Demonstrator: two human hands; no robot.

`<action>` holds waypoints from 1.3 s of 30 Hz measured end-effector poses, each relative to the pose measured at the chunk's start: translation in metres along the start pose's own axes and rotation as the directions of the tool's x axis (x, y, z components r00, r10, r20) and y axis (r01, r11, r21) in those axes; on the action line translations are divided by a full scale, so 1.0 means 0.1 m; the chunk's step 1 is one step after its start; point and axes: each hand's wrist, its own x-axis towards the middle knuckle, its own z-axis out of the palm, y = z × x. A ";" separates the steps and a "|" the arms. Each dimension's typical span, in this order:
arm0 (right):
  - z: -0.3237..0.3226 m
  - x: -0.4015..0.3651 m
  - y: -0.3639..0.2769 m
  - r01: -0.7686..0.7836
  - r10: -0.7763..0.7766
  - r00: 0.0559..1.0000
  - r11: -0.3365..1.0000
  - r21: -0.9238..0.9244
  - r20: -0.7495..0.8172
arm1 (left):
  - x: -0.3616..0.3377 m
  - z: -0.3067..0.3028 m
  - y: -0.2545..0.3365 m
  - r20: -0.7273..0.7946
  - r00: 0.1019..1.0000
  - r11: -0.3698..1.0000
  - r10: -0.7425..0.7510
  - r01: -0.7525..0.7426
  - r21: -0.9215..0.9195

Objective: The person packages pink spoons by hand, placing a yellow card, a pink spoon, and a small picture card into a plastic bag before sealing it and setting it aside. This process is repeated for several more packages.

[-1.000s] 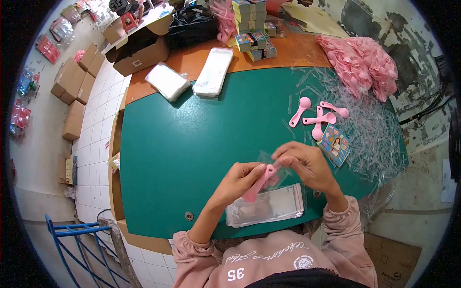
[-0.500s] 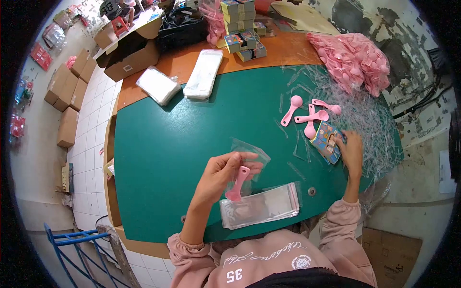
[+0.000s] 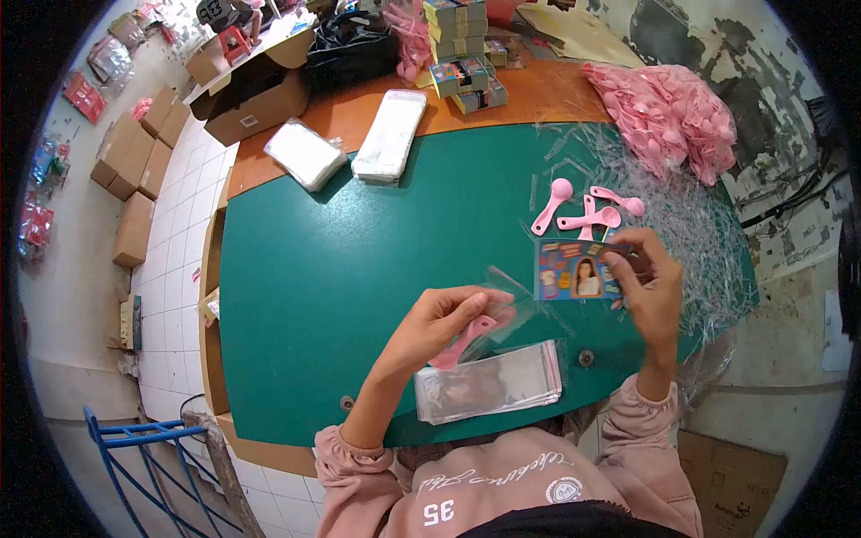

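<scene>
My left hand pinches a clear plastic bag over the table, with a pink measuring spoon hanging under the thumb. The bag's mouth end points to the right, towards the card. Between thumb and fingers of my right hand is a blue printed card with a picture on it, its left edge close to the bag. Beneath my left hand lies a stack of clear bags. Several loose pink spoons rest just beyond the card, which partly covers one of them.
Clear plastic strips litter the right side of the green table. A big bag of pink spoons sits at the back right. Banded card stacks, two packs of bags and a cardboard box stand along the back.
My right hand has lifted the card from beside the spoons and brought it left, towards the bag. My left hand has shifted slightly right, tilting the spoon.
</scene>
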 end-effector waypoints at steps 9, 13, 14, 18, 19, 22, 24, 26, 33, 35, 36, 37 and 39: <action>0.19 0.00 -0.21 0.401 -0.347 0.871 0.911 -0.094 0.348 | -0.02 0.03 -0.04 0.018 0.999 0.996 -0.026 0.024 0.082; 0.13 0.02 -0.22 0.457 -0.377 0.833 0.882 -0.119 0.404 | -0.03 -0.03 -0.01 0.119 0.987 0.990 -0.110 0.098 0.106; 0.13 0.02 -0.23 0.458 -0.378 0.832 0.881 -0.118 0.405 | -0.01 -0.04 -0.05 0.119 0.988 0.988 -0.095 0.079 0.136; 0.09 0.04 -0.23 0.484 -0.390 0.806 0.867 -0.117 0.446 | 0.00 -0.05 -0.06 0.161 0.983 0.995 -0.087 0.079 0.054; 0.08 0.05 -0.22 0.481 -0.380 0.797 0.870 -0.112 0.469 | -0.01 -0.06 -0.06 0.159 0.983 0.995 -0.087 0.079 0.054; 0.07 0.09 -0.19 0.501 -0.419 0.753 0.865 -0.028 0.508 | -0.01 -0.11 -0.07 0.175 0.983 0.998 -0.055 0.054 0.009; 0.09 0.10 -0.20 0.501 -0.418 0.755 0.865 -0.035 0.505 | -0.01 -0.15 -0.08 0.198 0.979 0.998 -0.056 0.054 0.016; 0.12 0.11 -0.21 0.501 -0.416 0.758 0.865 -0.039 0.502 | -0.01 -0.16 -0.11 0.169 0.984 0.997 -0.062 0.053 0.057; 0.39 0.11 -0.17 0.482 -0.415 0.678 0.874 0.060 0.606 | -0.01 -0.07 0.00 0.152 0.988 0.976 -0.014 -0.020 0.217; 0.50 0.12 -0.13 0.462 -0.401 0.646 0.883 0.085 0.650 | 0.00 -0.08 -0.04 0.158 0.987 0.975 -0.033 -0.003 0.222; 0.54 0.13 -0.11 0.435 -0.353 0.634 0.898 0.060 0.688 | 0.01 -0.08 -0.07 0.164 0.985 0.974 -0.052 0.014 0.227; 0.59 0.14 -0.08 0.409 -0.305 0.619 0.912 0.035 0.723 | 0.01 -0.09 -0.11 0.163 0.985 0.974 -0.052 0.014 0.228; 0.69 0.15 0.03 0.410 -0.370 0.637 0.905 0.109 0.676 | 0.00 -0.09 -0.16 0.005 0.999 0.947 0.035 -0.034 0.318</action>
